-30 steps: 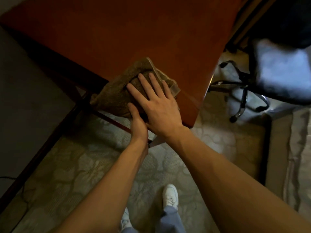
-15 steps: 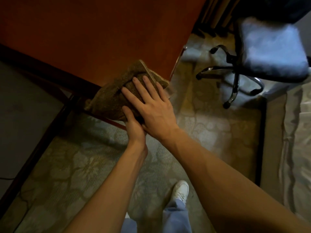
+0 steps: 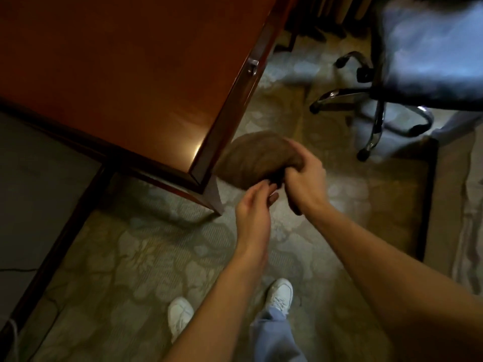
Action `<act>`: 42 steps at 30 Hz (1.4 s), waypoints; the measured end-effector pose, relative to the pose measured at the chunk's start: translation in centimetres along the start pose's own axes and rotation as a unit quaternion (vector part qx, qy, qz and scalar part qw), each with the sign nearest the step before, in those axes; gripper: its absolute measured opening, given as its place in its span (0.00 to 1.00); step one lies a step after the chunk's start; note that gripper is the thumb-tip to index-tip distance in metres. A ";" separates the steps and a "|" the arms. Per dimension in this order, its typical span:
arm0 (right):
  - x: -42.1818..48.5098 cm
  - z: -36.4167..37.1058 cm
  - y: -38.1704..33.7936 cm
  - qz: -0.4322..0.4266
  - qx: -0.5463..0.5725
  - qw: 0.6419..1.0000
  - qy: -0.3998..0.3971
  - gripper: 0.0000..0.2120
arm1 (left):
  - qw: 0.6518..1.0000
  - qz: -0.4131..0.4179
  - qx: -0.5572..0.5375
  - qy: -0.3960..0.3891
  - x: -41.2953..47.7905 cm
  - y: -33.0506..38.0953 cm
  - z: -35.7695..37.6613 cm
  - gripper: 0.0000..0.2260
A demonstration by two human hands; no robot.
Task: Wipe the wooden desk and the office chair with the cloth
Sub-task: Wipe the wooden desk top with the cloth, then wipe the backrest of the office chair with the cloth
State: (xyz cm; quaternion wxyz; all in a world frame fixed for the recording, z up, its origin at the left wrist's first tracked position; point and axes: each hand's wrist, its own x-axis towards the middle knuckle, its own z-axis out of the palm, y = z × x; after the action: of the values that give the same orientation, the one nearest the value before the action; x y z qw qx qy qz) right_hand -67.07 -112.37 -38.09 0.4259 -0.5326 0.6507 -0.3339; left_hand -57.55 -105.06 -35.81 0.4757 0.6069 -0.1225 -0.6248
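Observation:
The brown cloth (image 3: 251, 159) hangs bunched in the air just right of the wooden desk's near corner (image 3: 194, 155), off the desktop. My right hand (image 3: 304, 178) grips its right end with curled fingers. My left hand (image 3: 254, 205) reaches up under the cloth's lower edge, fingertips curled at it; whether they pinch it is unclear. The reddish wooden desk (image 3: 125, 69) fills the upper left. The office chair (image 3: 428, 56) with a dark seat and chrome wheeled base (image 3: 376, 121) stands at the upper right.
Patterned carpet (image 3: 136, 257) covers the floor between desk and chair. A metal drawer handle (image 3: 253, 66) sticks out of the desk's right side. My white shoes (image 3: 281, 293) stand below. A dark wooden frame (image 3: 52, 257) runs along the left, and pale fabric (image 3: 467, 218) lies at the right.
The cloth has left the desk corner and now hangs beside it. My right hand went from pressing flat on it to gripping it. The view shifted toward the chair.

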 end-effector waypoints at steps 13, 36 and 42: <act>2.7 11.9 -0.6 0.104 0.124 0.973 -0.165 0.32 | 0.823 0.327 0.462 -0.047 1.4 14.7 -4.5 0.11; 30.3 3.5 -7.1 0.213 0.294 0.930 -0.056 0.33 | 0.817 0.348 0.457 -0.049 22.2 31.8 6.7 0.12; 36.6 1.1 -9.4 0.199 0.247 0.948 -0.014 0.38 | 0.848 0.222 0.475 -0.080 27.2 35.2 12.5 0.09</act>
State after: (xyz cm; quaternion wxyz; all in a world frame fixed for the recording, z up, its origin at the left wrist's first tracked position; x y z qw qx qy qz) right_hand -64.79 -150.07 -37.48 0.6112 -0.2751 0.6344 -0.3851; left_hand -47.69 -148.81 -24.60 0.2436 0.6634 -0.5733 -0.4146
